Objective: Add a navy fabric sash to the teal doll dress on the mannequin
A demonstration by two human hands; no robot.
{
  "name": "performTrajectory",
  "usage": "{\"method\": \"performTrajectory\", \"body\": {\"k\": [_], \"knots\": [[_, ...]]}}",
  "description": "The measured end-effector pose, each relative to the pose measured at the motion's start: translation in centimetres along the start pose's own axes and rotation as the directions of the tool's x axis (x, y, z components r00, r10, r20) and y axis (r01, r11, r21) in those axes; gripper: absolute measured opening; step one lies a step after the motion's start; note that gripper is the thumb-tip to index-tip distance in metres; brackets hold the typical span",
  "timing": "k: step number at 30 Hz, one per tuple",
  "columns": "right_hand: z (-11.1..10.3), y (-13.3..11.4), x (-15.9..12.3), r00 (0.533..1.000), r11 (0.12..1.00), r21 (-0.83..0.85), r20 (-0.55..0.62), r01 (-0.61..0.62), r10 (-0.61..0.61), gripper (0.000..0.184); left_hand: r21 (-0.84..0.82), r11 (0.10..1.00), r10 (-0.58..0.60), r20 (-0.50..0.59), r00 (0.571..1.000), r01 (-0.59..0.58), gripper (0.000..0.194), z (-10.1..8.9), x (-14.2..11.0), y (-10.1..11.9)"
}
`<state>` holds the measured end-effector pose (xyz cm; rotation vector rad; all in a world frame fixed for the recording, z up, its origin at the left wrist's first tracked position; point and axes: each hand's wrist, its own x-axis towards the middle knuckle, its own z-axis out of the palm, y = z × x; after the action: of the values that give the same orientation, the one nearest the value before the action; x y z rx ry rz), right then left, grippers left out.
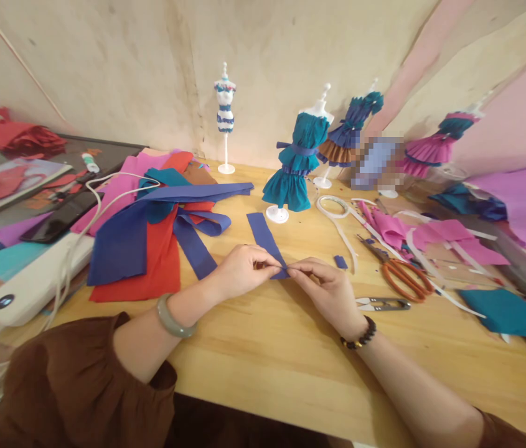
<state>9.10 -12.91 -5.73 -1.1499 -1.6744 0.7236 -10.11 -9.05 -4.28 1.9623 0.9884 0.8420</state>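
Observation:
A narrow dark-blue strip (263,235), of crepe paper or cloth, lies slanting on the wooden table. My left hand (243,272) pinches its near end between thumb and fingertips. From the other side my right hand (327,291) pinches the same end, the fingertips of both hands almost meeting. What exactly sits between the fingertips is too small to make out. Just beyond the strip stands a mini dress form (307,146) in a teal ruffled dress with a blue waist tie. A small blue scrap (340,262) lies beyond my right hand.
Orange-handled scissors (407,279) and thread snips (384,304) lie right of my right hand. A tape roll (332,206) is behind them. Blue and red sheets (136,274) pile up at left, near a white power bank (33,286) with a cable. Several more dress forms (225,115) stand behind.

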Motion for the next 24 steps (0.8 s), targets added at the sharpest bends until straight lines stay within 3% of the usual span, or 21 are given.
{"method": "performTrajectory", "body": {"k": [7,14,24], "knots": [[-0.03,-0.07,0.03,1.0,1.0,-0.005,-0.002,-0.025,0.025,0.018,-0.068,0.997,-0.022,0.004,1.0,0.022,0.02,0.04,0.13,-0.44],[-0.05,-0.1,-0.05,0.997,0.997,0.001,0.014,-0.076,0.076,0.019,-0.249,0.949,-0.185,0.05,0.981,0.192,0.028,0.15,0.19,-0.05],[0.31,-0.05,-0.06,0.988,0.985,0.069,0.002,-0.155,0.156,0.023,-0.228,0.961,-0.154,0.022,0.988,0.155,0.021,0.22,0.06,0.27]]}}
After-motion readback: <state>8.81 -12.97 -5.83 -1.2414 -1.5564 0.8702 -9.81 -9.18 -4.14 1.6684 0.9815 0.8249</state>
